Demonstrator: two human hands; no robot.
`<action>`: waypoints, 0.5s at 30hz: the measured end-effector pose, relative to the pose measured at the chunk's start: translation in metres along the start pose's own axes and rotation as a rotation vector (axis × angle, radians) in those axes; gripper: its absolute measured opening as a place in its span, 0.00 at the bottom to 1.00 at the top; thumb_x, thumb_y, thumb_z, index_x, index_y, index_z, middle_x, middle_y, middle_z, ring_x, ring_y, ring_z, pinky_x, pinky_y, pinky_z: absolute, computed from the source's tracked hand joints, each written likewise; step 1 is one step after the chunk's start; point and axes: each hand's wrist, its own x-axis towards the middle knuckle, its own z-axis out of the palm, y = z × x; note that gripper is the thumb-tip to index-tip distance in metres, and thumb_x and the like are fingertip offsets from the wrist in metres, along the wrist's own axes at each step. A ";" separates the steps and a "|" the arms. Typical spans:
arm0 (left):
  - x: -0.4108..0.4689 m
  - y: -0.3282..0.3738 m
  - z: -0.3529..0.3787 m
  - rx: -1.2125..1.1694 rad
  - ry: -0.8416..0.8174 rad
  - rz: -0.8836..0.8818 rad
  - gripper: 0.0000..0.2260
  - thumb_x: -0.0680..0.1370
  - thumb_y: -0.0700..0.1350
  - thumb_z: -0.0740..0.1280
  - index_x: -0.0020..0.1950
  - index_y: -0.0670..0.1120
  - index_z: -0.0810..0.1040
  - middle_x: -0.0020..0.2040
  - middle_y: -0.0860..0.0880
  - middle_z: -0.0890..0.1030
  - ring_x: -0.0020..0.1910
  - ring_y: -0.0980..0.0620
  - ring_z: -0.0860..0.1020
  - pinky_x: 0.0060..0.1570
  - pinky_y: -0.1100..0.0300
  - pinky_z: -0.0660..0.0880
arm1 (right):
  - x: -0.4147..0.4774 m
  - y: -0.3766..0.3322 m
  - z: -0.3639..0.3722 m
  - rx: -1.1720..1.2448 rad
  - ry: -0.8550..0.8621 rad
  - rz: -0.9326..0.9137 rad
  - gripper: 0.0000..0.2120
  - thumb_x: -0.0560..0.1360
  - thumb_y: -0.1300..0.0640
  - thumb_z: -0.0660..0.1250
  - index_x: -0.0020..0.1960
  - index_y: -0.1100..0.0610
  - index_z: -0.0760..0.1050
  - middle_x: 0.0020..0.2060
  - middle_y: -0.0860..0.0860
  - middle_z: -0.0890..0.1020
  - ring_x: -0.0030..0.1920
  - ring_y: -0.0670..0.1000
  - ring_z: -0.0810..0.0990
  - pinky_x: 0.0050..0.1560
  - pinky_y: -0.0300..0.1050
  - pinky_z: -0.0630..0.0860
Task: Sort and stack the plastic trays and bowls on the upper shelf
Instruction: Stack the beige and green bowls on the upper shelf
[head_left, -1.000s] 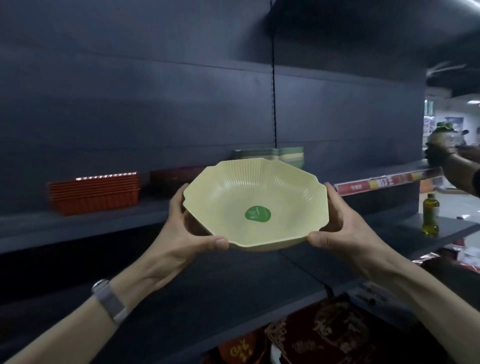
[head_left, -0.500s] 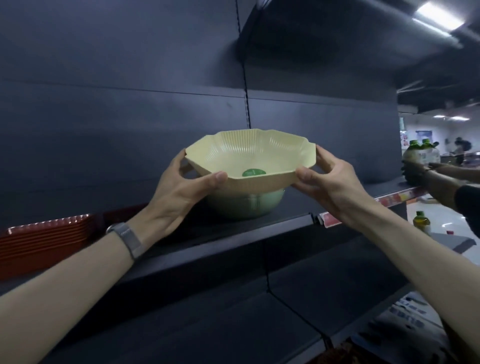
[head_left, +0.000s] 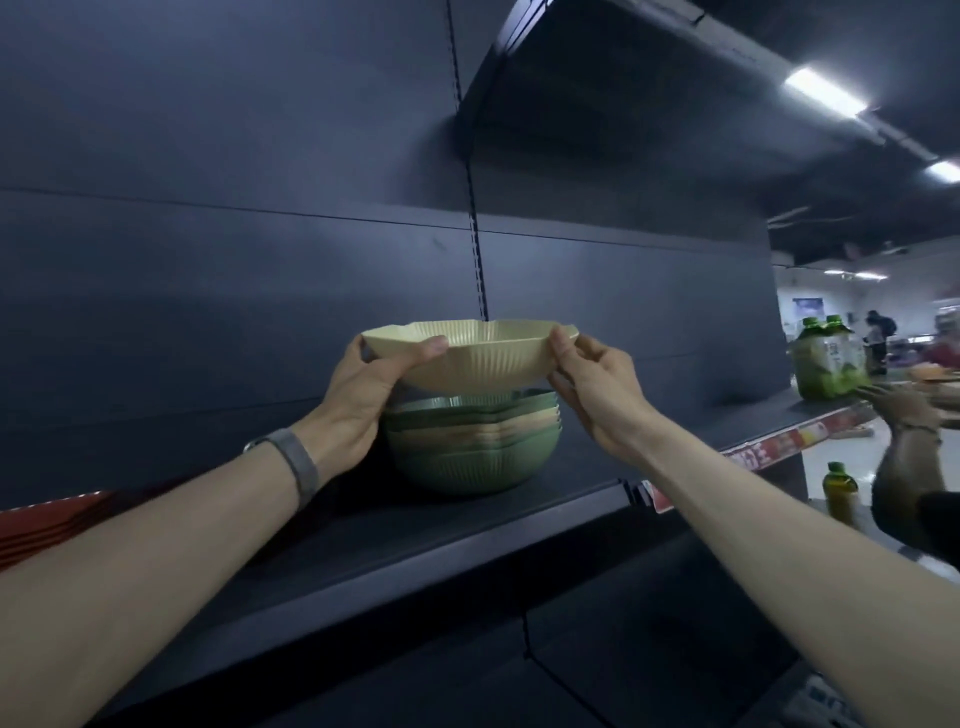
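Ok, left grip (head_left: 358, 410), right grip (head_left: 597, 395) pinch yellow bowl (head_left: 478, 364) rim over bowl stack (head_left: 472, 452); red trays (head_left: 47, 525) left, bottles (head_left: 826, 364) right

No legible text (shelf strip (head_left: 789, 442), bottle labels (head_left: 827, 359) too blurred)

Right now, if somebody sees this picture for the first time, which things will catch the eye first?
First the pale yellow bowl in the centre, gripped at its rim by the left hand and the right hand, directly over a stack of green and beige bowls on the dark shelf. Then the red trays at the far left edge and the green bottles at the right.
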 end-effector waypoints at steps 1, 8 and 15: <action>0.005 -0.002 -0.001 0.002 0.004 -0.012 0.47 0.53 0.57 0.89 0.68 0.44 0.77 0.61 0.45 0.85 0.62 0.45 0.84 0.58 0.54 0.81 | 0.005 0.005 0.001 -0.011 0.002 0.007 0.07 0.84 0.52 0.67 0.56 0.54 0.80 0.57 0.52 0.85 0.63 0.52 0.81 0.72 0.53 0.76; 0.012 -0.013 0.017 0.126 0.033 -0.106 0.45 0.57 0.61 0.86 0.68 0.49 0.72 0.61 0.49 0.81 0.58 0.51 0.81 0.49 0.57 0.79 | 0.029 0.018 0.005 -0.268 0.057 0.045 0.25 0.86 0.44 0.60 0.75 0.61 0.73 0.65 0.52 0.80 0.63 0.51 0.77 0.65 0.45 0.71; 0.024 -0.041 0.025 0.215 0.021 -0.294 0.52 0.52 0.70 0.84 0.70 0.47 0.74 0.61 0.45 0.84 0.54 0.47 0.85 0.53 0.49 0.84 | 0.057 0.032 -0.007 -0.295 0.003 0.185 0.34 0.86 0.38 0.56 0.84 0.59 0.59 0.83 0.54 0.61 0.83 0.56 0.59 0.81 0.57 0.55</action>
